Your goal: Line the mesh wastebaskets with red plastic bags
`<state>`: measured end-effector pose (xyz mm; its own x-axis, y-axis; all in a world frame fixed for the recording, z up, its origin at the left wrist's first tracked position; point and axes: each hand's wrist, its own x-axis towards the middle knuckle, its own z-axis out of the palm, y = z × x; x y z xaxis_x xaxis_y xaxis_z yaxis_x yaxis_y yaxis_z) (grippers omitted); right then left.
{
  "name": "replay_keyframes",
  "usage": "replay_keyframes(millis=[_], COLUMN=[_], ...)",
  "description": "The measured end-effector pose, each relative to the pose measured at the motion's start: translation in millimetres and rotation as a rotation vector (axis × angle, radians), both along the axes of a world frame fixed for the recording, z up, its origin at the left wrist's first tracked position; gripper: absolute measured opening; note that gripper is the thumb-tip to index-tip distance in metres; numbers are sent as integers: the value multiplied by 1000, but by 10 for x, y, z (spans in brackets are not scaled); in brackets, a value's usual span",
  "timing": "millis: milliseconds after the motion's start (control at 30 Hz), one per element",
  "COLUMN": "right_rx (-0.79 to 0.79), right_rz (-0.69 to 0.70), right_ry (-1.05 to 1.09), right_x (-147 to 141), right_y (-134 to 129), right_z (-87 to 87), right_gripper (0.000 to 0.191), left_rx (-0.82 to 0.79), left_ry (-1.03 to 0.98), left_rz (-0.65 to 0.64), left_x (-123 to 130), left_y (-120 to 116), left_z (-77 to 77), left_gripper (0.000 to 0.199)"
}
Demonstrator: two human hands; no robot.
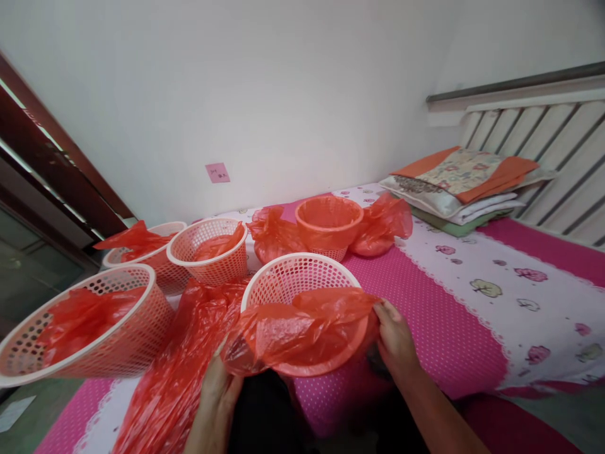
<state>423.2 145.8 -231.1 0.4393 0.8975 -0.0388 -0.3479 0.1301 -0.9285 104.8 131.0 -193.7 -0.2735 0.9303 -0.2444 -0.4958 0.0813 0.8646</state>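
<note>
A thin red plastic bag (312,321) is stretched between my two hands over the near side of a pale perforated plastic basket (283,277). My left hand (221,381) is closed on the bag's left end, low beside the basket's near left rim. At the right end, my right hand (394,334) pinches the plastic with thumb and fingers. The bag covers the front rim, while the basket's far inner wall shows bare. A long heap of loose red plastic bags (174,372) lies just left of this basket.
On the left stand pale baskets with red plastic inside, including a large tilted one (142,321). A red-lined basket (329,217) sits behind, between red plastic bundles (385,224). Folded bedding (467,180) lies at right by a radiator (543,151). A pink-and-white patterned bedspread (416,302) lies underneath.
</note>
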Motion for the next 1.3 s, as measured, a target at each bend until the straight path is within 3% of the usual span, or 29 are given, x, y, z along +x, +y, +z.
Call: replay_keyframes(millis=[167,267,367,467,600,767,867,967,1033,1100,1233,1300], right_rx=[27,19,-3,-7,21,32,40,29,32,35,50,57], right_rz=[55,73,3,-33,-14,36,73,89,72,45,39,36], right_ry=[2,-17,-53,-84,-129,-93,-60,-88,-125,-147,-147,-155], right_x=[12,10,8,26,68,44,1,13,56,100,100,50], right_y=[84,83,75,93,173,307,348,373,398,433,499,515], right_z=[-76,-32,85,174,167,90,81,105,131,160,211,231], right_gripper=[21,28,39,41,33,25,19,19,25,31,32,29], left_rx=[28,106,190,217,174,119,84,44,60,121,132,109], left_ry=[149,322,353,346,295,135,116,232,360,493,787,916], left_rz=[66,113,143,195,148,179,82,29,-13,-118,-350,-351], left_x=[-97,-113,-84,-66,-114,-179,-200,-266,-349,-444,-558,-543], left_y=[-107,-241,-322,-322,-202,107,247,273,250,239,392,561], left_z=[-127,-104,-27,62,121,2,-33,106,289,493,769,805], left_gripper=[52,77,81,78,61,31,26,44,64,72,56,36])
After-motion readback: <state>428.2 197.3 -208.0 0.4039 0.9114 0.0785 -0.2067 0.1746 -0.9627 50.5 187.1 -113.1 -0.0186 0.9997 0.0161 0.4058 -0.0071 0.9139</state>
